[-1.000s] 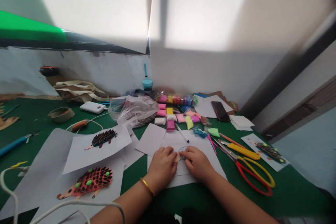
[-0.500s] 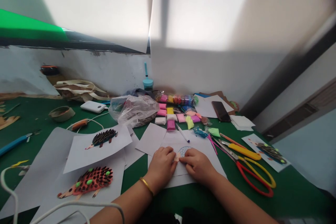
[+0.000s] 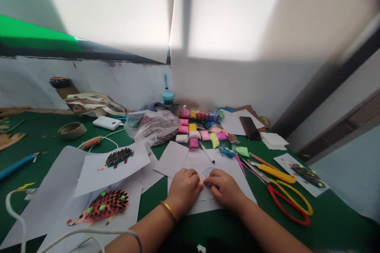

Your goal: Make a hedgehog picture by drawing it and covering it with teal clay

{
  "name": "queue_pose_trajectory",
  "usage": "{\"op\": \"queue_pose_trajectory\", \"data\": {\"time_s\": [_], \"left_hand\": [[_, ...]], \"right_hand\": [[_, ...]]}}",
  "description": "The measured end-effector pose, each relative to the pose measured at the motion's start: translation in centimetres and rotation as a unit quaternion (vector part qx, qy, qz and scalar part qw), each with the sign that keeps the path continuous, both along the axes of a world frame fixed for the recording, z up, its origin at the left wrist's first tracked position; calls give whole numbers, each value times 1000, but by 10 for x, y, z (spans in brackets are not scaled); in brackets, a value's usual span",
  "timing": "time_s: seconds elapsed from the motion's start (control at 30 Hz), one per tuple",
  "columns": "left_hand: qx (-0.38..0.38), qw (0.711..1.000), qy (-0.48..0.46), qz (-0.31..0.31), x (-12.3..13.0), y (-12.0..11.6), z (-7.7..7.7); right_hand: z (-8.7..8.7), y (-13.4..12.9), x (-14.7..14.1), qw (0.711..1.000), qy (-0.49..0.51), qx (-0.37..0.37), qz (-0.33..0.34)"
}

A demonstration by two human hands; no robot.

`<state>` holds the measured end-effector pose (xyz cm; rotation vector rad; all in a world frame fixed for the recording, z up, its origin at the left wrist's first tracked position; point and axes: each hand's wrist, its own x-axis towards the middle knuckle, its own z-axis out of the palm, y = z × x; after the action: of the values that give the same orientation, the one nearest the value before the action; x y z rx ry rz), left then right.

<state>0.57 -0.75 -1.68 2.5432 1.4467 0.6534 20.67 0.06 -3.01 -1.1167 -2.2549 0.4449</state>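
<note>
A flat piece of peach modelling clay [image 3: 202, 179] lies at the head end of a blue outline drawing [image 3: 208, 172] on a white sheet [image 3: 237, 174]. My left hand [image 3: 184, 187], with a gold bangle at its wrist, has its fingers curled and their tips on the clay's left side. From the right, my right hand [image 3: 224, 185] bends over the drawing, index fingertip and thumb closed at the clay's other edge. Both hands partly cover the drawing. Just beyond them a marker pen [image 3: 207, 152] rests on the paper.
Several clay packets [image 3: 194, 143] lie beyond the sheet, beside a plastic bag [image 3: 154, 126]. Scissors [image 3: 289, 201] and a yellow cutter [image 3: 277, 173] are at the right. Hedgehog pictures [image 3: 111, 172] lie left, with a white cable [image 3: 89, 231] in front. A phone [image 3: 249, 127] sits at the back right.
The view has tilted slightly, so everything sits a little lower in the picture. Both hands stay at the peach clay, with barely any visible movement of the fingers.
</note>
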Motion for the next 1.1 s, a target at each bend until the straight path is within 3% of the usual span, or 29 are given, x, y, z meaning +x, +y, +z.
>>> {"op": "queue_pose_trajectory", "data": {"time_s": [0.23,0.47,0.9,1.1], "left_hand": [[7,1000,4,12,1,0,4],[-9,998,-62,6,-2,1,3],[-40,996,-84,15,-4,3,3],[-34,994,-99,9,-4,4,3]], "right_hand": [[4,0,-1,1000,8,-5,-3],[9,0,-5,999,24,-31,-10],[17,12,-15,994,-44,-99,-25],[12,21,-7,993,16,-118,1]]}}
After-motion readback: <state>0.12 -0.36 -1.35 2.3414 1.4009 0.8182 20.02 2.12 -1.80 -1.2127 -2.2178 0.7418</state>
